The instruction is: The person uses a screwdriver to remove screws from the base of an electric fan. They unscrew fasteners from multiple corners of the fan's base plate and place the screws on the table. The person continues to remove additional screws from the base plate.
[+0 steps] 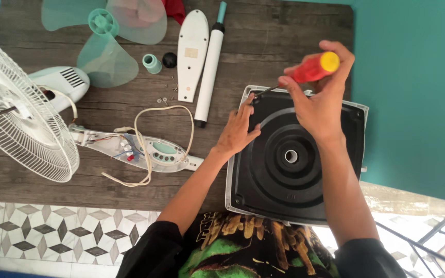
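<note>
your right hand (pixel 321 100) is closed around a red-handled screwdriver (pixel 310 69) with a yellow cap, its tip set at the upper left corner of the black fan base (pixel 294 159). your left hand (pixel 238 128) lies flat and open on that corner, holding nothing. the base rests at the right end of the wooden desk (pixel 114 105), partly over its edge. beside it lie a white tube (pixel 209 67), a control panel (pixel 155 152) and a wire grille (pixel 16 113).

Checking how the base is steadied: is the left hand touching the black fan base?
Touching. The head view shows the left hand lying flat on the black fan base, fingers over its upper left corner.
</note>
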